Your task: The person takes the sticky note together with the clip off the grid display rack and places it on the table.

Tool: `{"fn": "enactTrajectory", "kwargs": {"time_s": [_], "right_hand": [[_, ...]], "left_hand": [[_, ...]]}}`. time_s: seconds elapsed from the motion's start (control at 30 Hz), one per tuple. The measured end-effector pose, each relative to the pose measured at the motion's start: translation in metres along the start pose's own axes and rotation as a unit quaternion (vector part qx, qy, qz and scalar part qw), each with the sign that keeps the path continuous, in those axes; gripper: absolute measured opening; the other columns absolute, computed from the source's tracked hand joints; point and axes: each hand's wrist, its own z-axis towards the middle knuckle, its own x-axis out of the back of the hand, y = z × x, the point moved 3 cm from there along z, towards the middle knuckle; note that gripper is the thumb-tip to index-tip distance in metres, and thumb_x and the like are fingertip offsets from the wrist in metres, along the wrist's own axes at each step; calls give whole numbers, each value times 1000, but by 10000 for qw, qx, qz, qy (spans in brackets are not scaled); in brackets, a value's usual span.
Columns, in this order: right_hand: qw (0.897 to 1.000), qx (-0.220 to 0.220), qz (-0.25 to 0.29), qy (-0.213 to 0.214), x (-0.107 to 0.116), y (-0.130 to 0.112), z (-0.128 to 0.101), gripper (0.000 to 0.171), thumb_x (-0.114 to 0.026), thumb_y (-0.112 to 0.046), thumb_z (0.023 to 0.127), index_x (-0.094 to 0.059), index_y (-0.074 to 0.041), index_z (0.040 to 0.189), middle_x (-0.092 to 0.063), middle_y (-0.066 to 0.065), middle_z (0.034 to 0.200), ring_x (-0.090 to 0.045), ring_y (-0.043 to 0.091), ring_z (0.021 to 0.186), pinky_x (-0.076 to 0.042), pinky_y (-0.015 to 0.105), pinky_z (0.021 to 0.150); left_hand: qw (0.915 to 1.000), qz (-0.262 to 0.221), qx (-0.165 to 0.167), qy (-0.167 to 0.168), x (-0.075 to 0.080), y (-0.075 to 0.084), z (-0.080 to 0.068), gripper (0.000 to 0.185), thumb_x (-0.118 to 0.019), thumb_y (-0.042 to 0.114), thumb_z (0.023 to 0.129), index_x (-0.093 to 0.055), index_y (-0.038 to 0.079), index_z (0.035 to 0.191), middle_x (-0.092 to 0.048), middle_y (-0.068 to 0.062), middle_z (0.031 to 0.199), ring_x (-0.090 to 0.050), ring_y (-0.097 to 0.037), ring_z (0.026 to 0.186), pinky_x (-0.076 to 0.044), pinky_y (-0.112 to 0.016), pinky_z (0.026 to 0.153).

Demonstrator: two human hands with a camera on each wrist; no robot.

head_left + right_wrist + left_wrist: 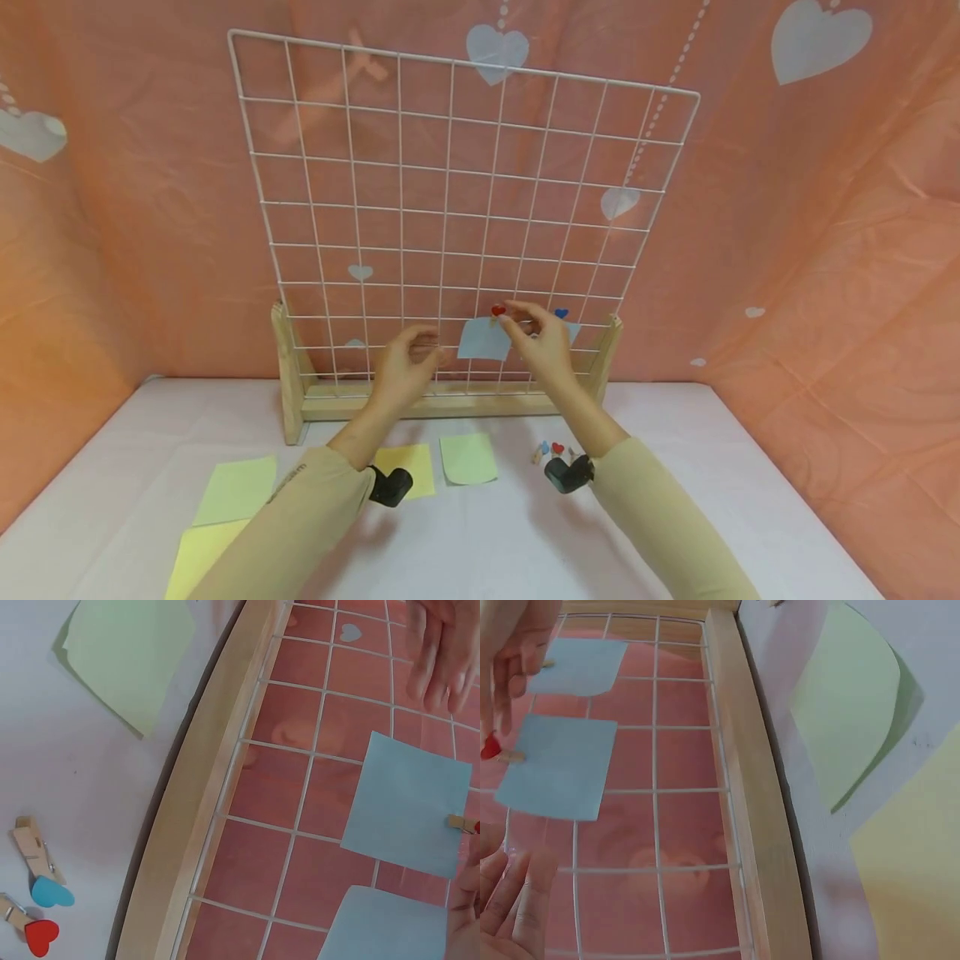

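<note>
A light blue sheet of paper (482, 340) hangs on the white wire grid (400, 250), clipped by a wooden clothespin (459, 822) with a red heart (498, 310). My right hand (546, 343) pinches this clothespin at its heart end with thumb and forefinger. Left of the sheet, my left hand (405, 367) hovers with fingers loosely bent, holding nothing. A second blue sheet (581, 666), partly behind my right hand in the head view, hangs to the right under a clothespin with a dark blue heart (561, 313).
The grid stands in a wooden base (427, 407). Green (468, 458) and yellow (408, 468) sheets lie on the white table in front, with another green sheet (236, 490) at the left. Loose clothespins with a light blue heart (52, 892) and a red heart (42, 937) lie at the right.
</note>
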Motion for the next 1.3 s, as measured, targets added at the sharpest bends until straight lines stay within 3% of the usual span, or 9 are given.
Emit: {"fn": "enactTrajectory", "kwargs": {"time_s": [0.3, 0.6, 0.8, 1.03, 1.17, 1.3], "right_hand": [[9998, 169, 110, -8, -5, 0, 6, 28, -65, -15, 92, -67, 0, 116, -69, 23, 98, -60, 32, 68, -40, 14, 47], [10000, 45, 5, -18, -8, 0, 10, 25, -64, -15, 92, -69, -1, 113, -70, 19, 94, -61, 37, 70, -48, 14, 54], [9999, 146, 14, -6, -7, -5, 10, 22, -64, -13, 92, -69, 2, 108, -69, 22, 91, -60, 26, 64, -48, 12, 53], [9994, 260, -217, 7, -8, -1, 12, 19, -63, -12, 92, -68, 2, 104, -70, 19, 90, -63, 36, 70, -48, 13, 54], [9987, 313, -409, -28, -8, -1, 12, 17, -62, -11, 92, -67, 2, 102, -70, 18, 89, -63, 34, 68, -47, 14, 54], [9993, 208, -272, -176, -7, 1, 11, 15, -60, -8, 93, -63, 3, 103, -69, 19, 93, -62, 33, 71, -49, 15, 57]], "left_hand": [[9989, 282, -334, 169, -22, 10, 2, 35, -65, 0, 87, -59, -3, 121, -64, -21, 117, -63, -35, 107, -52, -45, 91], [9991, 354, 23, 226, -32, 7, 9, 33, -63, 2, 89, -59, -1, 121, -64, -19, 117, -63, -32, 109, -54, -37, 91], [9975, 558, -106, 417, -37, 8, 11, 26, -64, 3, 89, -63, -1, 115, -68, -17, 108, -66, -30, 100, -56, -38, 86], [9964, 617, -8, 585, -41, 11, 12, 15, -63, 2, 89, -66, -3, 102, -69, -17, 96, -67, -30, 90, -56, -39, 80], [9952, 692, -5, 692, -43, 11, 12, 13, -62, 2, 88, -66, -3, 99, -70, -17, 95, -68, -30, 88, -55, -41, 79], [9956, 600, 70, 719, -44, 8, 10, 13, -61, 0, 87, -65, -4, 99, -69, -18, 96, -68, -31, 89, -56, -40, 78]]}}
